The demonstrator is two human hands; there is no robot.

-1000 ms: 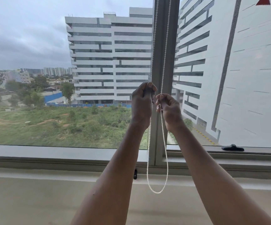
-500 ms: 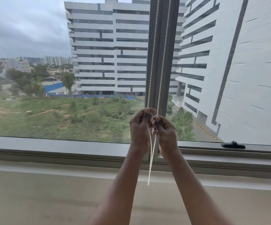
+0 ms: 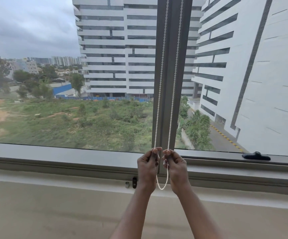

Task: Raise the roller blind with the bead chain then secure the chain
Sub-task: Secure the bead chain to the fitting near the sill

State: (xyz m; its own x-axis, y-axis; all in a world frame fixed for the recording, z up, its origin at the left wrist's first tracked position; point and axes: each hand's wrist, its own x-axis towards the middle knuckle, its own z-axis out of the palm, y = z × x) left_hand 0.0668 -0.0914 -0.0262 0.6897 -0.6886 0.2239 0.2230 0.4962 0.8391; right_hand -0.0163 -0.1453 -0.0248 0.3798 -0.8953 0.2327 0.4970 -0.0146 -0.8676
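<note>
White bead chain (image 3: 161, 188): two strands ran down from the top edge of the view in front of the mullion, one into each hand. Below the hands they joined in a short loop, which hung between the wrists.
Left hand (image 3: 147, 167): back to the camera, fingers curled, with thumb and forefinger pinching the left strand at the top of the fist.
Right hand (image 3: 176, 167): the same pose mirrored, thumb and forefinger pinching the right strand, the other fingers curled in.
Hands together: level with each other and close but apart, held in front of the bottom rail at the foot of the mullion.
Mullion (image 3: 167, 83): dark grey and upright, dividing the two panes.
Bottom rail (image 3: 53, 152): grey, running the full width above a pale ledge (image 3: 53, 213).
Black clip (image 3: 134, 182): fixed below the rail just left of the left wrist, apart from the loop, with a small silver piece (image 3: 127, 184) beside it.
Window handle (image 3: 256, 156): black, lying on the right pane's rail, well to the right of the hands.
Outside: white banded buildings (image 3: 113, 49), green scrubland (image 3: 70, 126) and a grey sky.
</note>
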